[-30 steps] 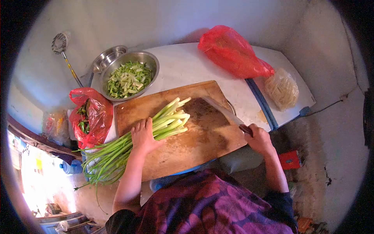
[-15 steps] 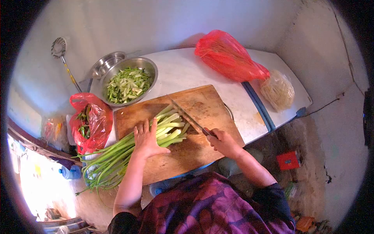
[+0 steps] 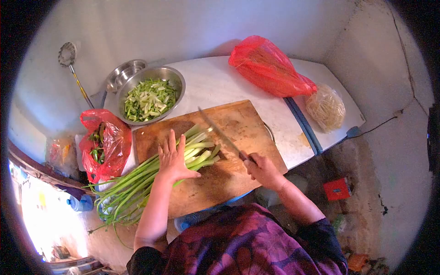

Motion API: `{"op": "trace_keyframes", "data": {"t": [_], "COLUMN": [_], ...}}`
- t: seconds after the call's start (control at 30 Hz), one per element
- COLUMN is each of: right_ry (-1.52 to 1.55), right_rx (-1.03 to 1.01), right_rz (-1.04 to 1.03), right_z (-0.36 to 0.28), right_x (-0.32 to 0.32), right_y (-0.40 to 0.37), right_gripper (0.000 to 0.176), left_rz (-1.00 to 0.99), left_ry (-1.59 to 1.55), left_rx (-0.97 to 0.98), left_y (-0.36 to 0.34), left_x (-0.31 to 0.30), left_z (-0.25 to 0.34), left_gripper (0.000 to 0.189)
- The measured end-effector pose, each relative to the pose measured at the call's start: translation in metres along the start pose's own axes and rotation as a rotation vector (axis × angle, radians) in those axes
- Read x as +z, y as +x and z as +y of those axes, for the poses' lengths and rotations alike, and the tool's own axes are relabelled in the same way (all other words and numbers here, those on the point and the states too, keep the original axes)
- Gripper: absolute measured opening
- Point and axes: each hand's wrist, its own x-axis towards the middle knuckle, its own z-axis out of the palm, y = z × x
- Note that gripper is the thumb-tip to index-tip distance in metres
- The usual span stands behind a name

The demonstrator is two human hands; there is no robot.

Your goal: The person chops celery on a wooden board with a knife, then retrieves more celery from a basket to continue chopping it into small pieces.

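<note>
A bunch of celery stalks point(image 3: 198, 153) lies across the wooden cutting board point(image 3: 233, 183), its thin leafy ends hanging off the left side. My left hand point(image 3: 172, 161) is spread over the stalks with the fingers apart, resting on top of them. In my right hand point(image 3: 263, 169) is the handle of a long knife point(image 3: 223, 136). Its blade points up and left over the board, just to the right of the cut celery ends. Behind the board, a steel bowl point(image 3: 182, 87) holds chopped green pieces point(image 3: 151, 98).
A red plastic bag point(image 3: 117, 151) with green peppers sits left of the board. Another red bag point(image 3: 270, 68) and a clear bag of pale noodles point(image 3: 326, 107) lie at the back right. A smaller metal bowl point(image 3: 121, 75) leans by the wall near a long-handled skimmer point(image 3: 67, 54).
My left hand's fingers have spread wider and stretched up over the stalks. The knife has shifted very slightly, with its blade a little farther from the celery ends.
</note>
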Motion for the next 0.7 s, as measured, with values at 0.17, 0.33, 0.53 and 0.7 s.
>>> {"op": "trace_keyframes", "data": {"t": [0.17, 0.33, 0.53, 0.7], "right_ry": [0.089, -0.133, 0.105, -0.092], "right_rx": [0.064, -0.165, 0.024, 0.075], "right_rz": [0.09, 0.066, 0.045, -0.004], "right_z": [0.002, 0.011, -0.01, 0.002], "right_x": [-0.001, 0.038, 0.007, 0.002], "right_y": [-0.003, 0.002, -0.003, 0.008], "right_gripper": [0.028, 0.029, 0.031, 0.03], "left_rz": [0.112, -0.139, -0.128, -0.085], "left_ry": [-0.198, -0.067, -0.003, -0.005], "left_rx": [0.079, 0.041, 0.027, 0.018], "left_y": [0.007, 0.015, -0.001, -0.001], "left_x": [-0.002, -0.011, -0.011, -0.007], "left_z": [-0.005, 0.002, 0.004, -0.003], "left_gripper": [0.135, 0.131, 0.138, 0.14]}}
